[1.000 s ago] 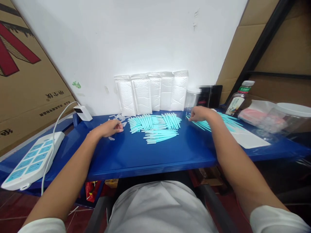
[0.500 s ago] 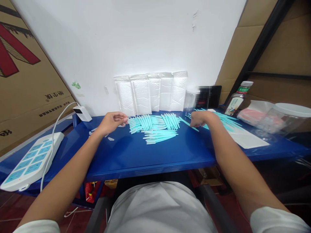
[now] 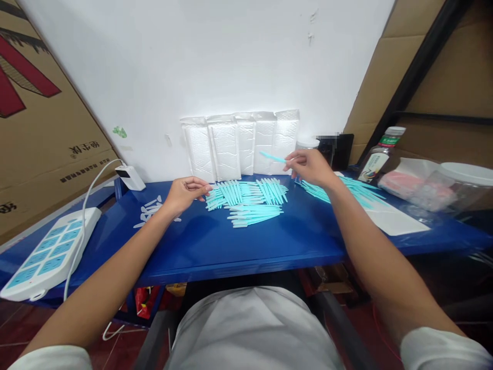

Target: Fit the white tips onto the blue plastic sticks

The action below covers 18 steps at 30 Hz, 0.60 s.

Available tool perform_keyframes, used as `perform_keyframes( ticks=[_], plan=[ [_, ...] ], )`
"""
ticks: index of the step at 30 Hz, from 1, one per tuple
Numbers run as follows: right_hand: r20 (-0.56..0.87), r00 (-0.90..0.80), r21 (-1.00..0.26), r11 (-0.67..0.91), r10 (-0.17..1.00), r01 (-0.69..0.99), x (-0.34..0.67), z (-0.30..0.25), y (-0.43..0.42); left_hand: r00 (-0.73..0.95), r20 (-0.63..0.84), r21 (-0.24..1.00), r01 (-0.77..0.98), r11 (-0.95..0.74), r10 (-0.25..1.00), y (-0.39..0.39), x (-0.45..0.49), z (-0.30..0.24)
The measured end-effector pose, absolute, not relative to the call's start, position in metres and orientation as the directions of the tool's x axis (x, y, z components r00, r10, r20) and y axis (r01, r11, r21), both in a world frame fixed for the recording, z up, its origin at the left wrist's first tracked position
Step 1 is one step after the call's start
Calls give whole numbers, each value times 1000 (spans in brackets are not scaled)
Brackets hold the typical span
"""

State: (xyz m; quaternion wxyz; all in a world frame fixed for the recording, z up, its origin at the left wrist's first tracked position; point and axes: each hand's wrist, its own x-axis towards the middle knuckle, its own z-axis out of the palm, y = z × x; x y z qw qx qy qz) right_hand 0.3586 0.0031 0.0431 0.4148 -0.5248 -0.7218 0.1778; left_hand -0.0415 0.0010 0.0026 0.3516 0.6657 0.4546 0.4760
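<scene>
Right hand (image 3: 311, 167) raised, pinching a stick (image 3: 272, 156); left hand (image 3: 185, 194) lower.

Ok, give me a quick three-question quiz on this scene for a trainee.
1. Which hand holds a turquoise stick in the air?
2. How many white packets stand along the wall?
3. Fill in: the power strip lies near the picture's ____ edge.

Key: 1. The right hand. 2. Five. 3. Left.
</scene>
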Motion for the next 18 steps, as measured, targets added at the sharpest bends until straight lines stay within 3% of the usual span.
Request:
perform_keyframes(
  ticks=[3, 6, 18],
  plan=[
    [377, -362, -746, 511, 853, 428, 336, 38, -4, 162, 298, 905, 266, -333, 941, -1, -39, 2],
    [328, -491, -771, 530, 807, 355, 318, 29, -7, 185, 289, 901, 280, -332, 939, -3, -37, 2],
    [316, -524, -790, 525, 791, 316, 307, 21, -7, 243, 268, 906, 267, -330, 932, -8, -31, 0]
  ],
)
